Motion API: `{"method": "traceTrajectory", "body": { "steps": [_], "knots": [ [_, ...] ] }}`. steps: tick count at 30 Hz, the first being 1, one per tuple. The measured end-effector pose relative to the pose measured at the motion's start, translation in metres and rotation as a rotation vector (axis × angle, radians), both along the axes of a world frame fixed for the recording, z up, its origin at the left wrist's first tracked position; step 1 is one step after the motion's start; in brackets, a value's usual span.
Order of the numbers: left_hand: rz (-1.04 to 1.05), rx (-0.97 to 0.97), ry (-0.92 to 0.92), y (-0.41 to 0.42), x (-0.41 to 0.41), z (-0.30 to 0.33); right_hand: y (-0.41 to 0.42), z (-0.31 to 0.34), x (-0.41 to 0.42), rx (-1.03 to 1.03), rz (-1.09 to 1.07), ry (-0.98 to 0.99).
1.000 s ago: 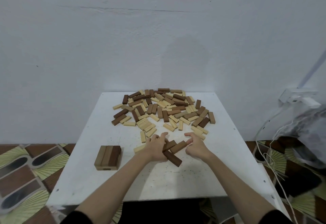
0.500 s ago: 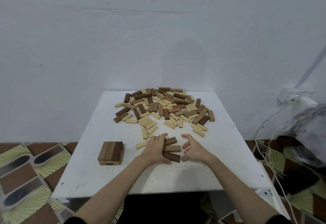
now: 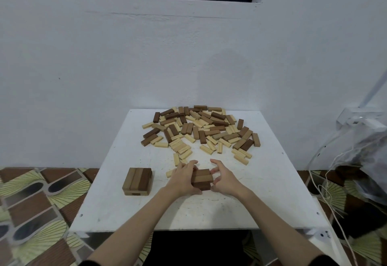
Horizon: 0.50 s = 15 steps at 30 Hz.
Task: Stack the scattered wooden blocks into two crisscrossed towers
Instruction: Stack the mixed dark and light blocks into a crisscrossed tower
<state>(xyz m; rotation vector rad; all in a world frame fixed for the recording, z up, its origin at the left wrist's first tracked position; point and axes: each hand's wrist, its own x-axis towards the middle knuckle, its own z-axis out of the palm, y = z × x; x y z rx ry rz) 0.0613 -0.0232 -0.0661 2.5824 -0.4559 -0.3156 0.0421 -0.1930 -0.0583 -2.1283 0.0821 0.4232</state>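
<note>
**Two tower bases begun, most blocks still loose**

Little is done so far. Between the hands, three brown blocks lie side by side as one layer, seemingly the base of a second tower. The left hand curls against their left ends; the right hand presses their right ends with fingers half spread, squaring them up. Well to the left of the left hand stands a short stack, apparently two crossed layers. Beyond both hands, the pile of loose blocks, pale and dark, covers the far part of the table.
</note>
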Motion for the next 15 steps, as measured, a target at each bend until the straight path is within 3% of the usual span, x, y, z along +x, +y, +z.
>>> {"method": "traceTrajectory", "body": {
  "steps": [6, 15],
  "knots": [
    [0.049, 0.041, -0.013, 0.014, -0.004, 0.002, 0.009, -0.002, 0.004, 0.018, -0.039, 0.001],
    [0.196, -0.171, 0.174, 0.017, -0.009, 0.005, 0.010, -0.009, 0.007, -0.003, -0.177, -0.035]
  ]
}}
